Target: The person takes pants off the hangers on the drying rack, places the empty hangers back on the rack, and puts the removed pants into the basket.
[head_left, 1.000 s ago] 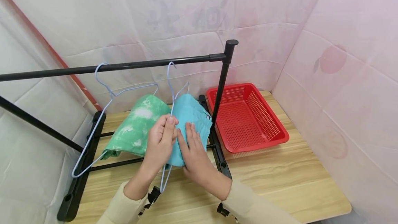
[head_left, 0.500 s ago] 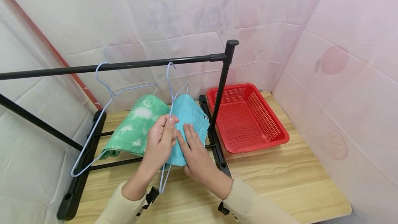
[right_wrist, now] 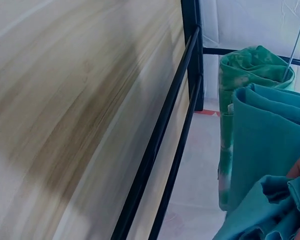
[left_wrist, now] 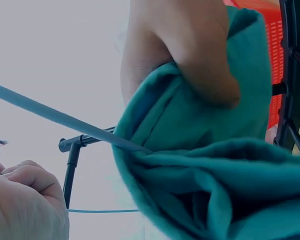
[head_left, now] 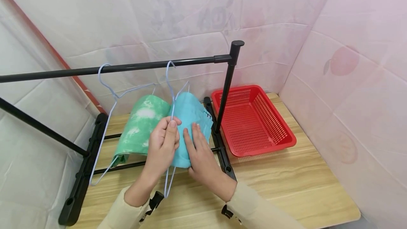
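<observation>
In the head view my left hand (head_left: 162, 144) grips a thin light-blue wire hanger (head_left: 169, 80) below its hook, which overlaps the black rail (head_left: 140, 65). A light-blue folded garment (head_left: 187, 110) hangs over this hanger, a small striped tag at its right edge. My right hand (head_left: 201, 158) lies on the garment with extended fingers on top. The left wrist view shows the right thumb (left_wrist: 205, 75) and fingers on either side of the garment's edge, holding it. Just left hangs a green tie-dye garment (head_left: 143, 123) on another wire hanger (head_left: 107, 84).
A red perforated basket (head_left: 254, 123) sits on the wooden table (head_left: 302, 183), right of the rack's upright (head_left: 226, 91). Black base bars (head_left: 227, 165) of the rack lie across the table. White and pink sheeting (head_left: 190, 13) stands behind and at both sides.
The blue garment's hanger hook has shifted left and slightly up along the rail. The green garment and its hanger have swung, the hanger's lower corner moving right. Both hands keep their holds.
</observation>
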{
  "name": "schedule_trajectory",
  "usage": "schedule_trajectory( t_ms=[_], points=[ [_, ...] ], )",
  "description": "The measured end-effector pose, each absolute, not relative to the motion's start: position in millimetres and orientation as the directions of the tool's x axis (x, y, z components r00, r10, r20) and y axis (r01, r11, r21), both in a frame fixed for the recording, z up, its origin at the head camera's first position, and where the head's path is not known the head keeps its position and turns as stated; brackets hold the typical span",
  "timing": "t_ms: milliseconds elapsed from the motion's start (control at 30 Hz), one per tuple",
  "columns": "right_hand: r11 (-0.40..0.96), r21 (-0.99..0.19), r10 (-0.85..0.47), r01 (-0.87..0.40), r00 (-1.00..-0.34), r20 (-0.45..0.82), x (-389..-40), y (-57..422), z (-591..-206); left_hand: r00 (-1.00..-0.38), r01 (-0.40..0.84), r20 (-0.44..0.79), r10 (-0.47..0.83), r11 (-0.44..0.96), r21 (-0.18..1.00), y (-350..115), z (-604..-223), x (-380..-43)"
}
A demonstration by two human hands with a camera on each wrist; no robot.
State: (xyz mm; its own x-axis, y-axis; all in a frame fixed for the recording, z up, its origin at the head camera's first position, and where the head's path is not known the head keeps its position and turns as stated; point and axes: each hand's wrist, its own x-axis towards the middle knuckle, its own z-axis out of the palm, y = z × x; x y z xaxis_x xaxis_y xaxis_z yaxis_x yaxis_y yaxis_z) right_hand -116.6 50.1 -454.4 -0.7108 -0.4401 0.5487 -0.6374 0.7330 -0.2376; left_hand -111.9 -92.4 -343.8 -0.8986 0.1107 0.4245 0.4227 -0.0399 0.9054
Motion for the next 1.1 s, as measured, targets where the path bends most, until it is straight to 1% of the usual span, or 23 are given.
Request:
schedule_trajectory(
  t_ms=[100, 233, 467, 567, 767, 1100],
  points=[
    [0.74, -0.224, -0.457, -0.634, -0.719, 0.525, -117, 50, -454, -0.902, 0.413, 0.414, 0.122, -0.036, 0.91, -94, -345, -112],
    [0.731, -0.207, -0.479, -0.651, -0.705, 0.524, -118, 52, -451, -0.901, 0.414, 0.413, 0.135, -0.021, 0.91, -96, -348, -113],
    [0.709, -0.218, -0.492, -0.67, -0.692, 0.529, -121, 59, -448, -0.895, 0.42, 0.415, 0.162, -0.005, 0.907, -97, -349, -113],
    [0.706, -0.211, -0.498, -0.676, -0.685, 0.532, -122, 60, -448, -0.895, 0.42, 0.41, 0.173, 0.023, 0.907, -98, -349, -113],
    [0.711, -0.203, -0.511, -0.673, -0.693, 0.509, -126, 63, -443, -0.907, 0.399, 0.38, 0.182, 0.083, 0.913, -100, -347, -113],
    [0.712, -0.187, -0.524, -0.676, -0.69, 0.499, -129, 68, -438, -0.907, 0.401, 0.375, 0.191, 0.122, 0.908, -104, -347, -112]
  ],
)
